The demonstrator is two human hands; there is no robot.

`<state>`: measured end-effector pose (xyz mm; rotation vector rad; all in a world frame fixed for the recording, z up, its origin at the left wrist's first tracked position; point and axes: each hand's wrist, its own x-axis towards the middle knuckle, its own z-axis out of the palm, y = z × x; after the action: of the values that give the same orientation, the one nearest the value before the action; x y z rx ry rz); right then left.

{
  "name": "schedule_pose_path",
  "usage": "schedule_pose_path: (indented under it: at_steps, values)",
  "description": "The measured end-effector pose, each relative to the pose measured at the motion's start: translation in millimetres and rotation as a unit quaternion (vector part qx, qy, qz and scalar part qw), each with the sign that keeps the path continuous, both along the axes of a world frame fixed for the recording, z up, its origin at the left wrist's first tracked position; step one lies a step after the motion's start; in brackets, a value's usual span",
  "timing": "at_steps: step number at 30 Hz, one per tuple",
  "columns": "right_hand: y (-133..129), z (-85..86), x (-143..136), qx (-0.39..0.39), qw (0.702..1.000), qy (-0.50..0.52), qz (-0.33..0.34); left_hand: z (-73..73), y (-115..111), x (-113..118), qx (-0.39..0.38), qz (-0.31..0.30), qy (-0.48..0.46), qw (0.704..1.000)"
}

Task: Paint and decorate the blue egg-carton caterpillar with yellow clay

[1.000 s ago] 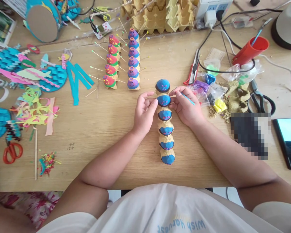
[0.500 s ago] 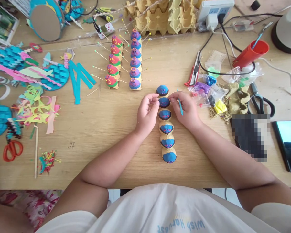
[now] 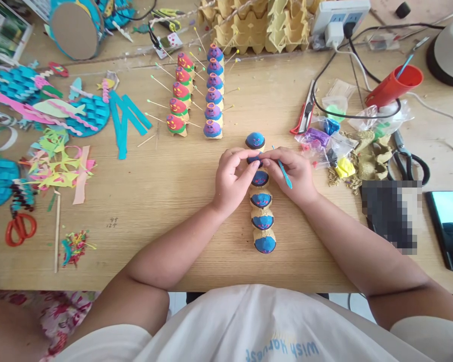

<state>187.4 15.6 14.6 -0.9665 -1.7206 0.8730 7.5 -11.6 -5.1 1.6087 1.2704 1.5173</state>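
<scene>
A strip of egg-carton cups stands upright on the table, its domes covered in blue clay with dark rims and small pink face marks. My left hand is over the second dome from the far end, its fingertips pinched together. Whatever lies between them is too small to make out. My right hand meets it from the other side, thumb and forefinger close to the left fingertips. A thin light-blue clay modelling tool is held in the right hand, pointing back toward me. The fingers partly hide the second dome.
Red-green carton caterpillars and a purple one with pins stand beyond. Clay bags, a utility knife, black scissors and a phone lie right. Paper scraps and red scissors lie left.
My hands have come together over the second dome, the left fingertips now meeting the right ones. The blue tool has tilted in my right hand. The view has shifted slightly.
</scene>
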Motion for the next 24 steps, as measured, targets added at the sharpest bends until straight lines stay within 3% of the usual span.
schedule_pose_path:
  at_steps: [6, 11, 24]
  values:
    - [-1.2, -1.6, -0.5, -0.020, 0.998, 0.051, -0.015, 3.0, -0.1, -0.7, 0.005, 0.007, -0.028, 1.000]
    - [-1.4, 1.9, -1.4, -0.006, 0.999, 0.043, -0.026, 3.9, -2.2, 0.3, -0.038, -0.036, -0.040, 0.998]
    - [-2.1, 2.3, -1.2, 0.013, 0.999, 0.034, 0.007, 0.9, -0.8, 0.4, -0.058, -0.030, -0.071, 0.995]
